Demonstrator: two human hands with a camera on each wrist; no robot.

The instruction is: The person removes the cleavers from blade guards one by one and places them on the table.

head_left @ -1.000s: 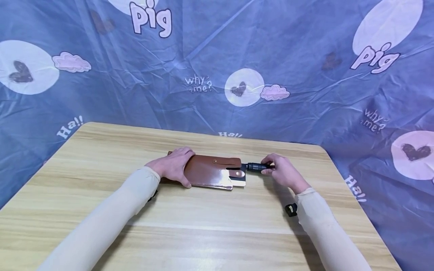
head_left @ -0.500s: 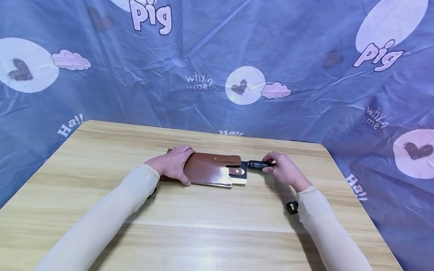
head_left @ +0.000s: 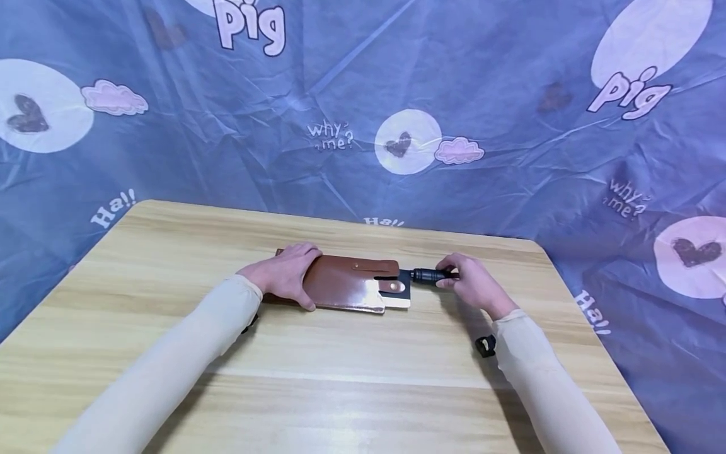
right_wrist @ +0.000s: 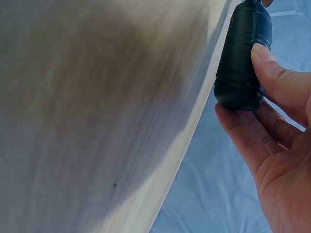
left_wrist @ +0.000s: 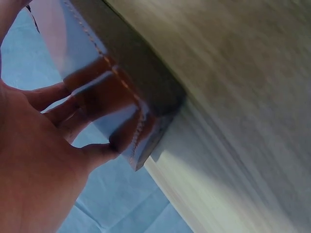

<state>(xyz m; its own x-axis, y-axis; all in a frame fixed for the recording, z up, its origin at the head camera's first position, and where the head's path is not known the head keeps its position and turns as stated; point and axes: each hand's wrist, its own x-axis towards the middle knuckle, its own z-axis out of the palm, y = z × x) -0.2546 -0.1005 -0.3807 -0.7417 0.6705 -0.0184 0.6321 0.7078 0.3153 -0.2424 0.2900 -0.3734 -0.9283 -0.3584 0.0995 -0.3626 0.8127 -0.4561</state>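
In the head view, a glossy brown leather sheath lies at the middle of the table. A strip of the cleaver's broad blade sticks out of its right end, beside a small snap strap. My left hand holds the sheath's left end, thumb at the near edge. The left wrist view has its fingertips against the stitched sheath. My right hand pinches the end of the cleaver's black ridged handle. In the right wrist view, the thumb presses that handle from one side, with fingers opposite.
Both hands work over a pale wood-grain table with rounded corners. Behind it hangs a creased blue printed backdrop. Small black devices sit at both wrists, below the pale sleeves.
A slightly wider strip of blade shows between the sheath and the handle than a second ago. Both hands keep the same hold, and the head view has shifted a little.
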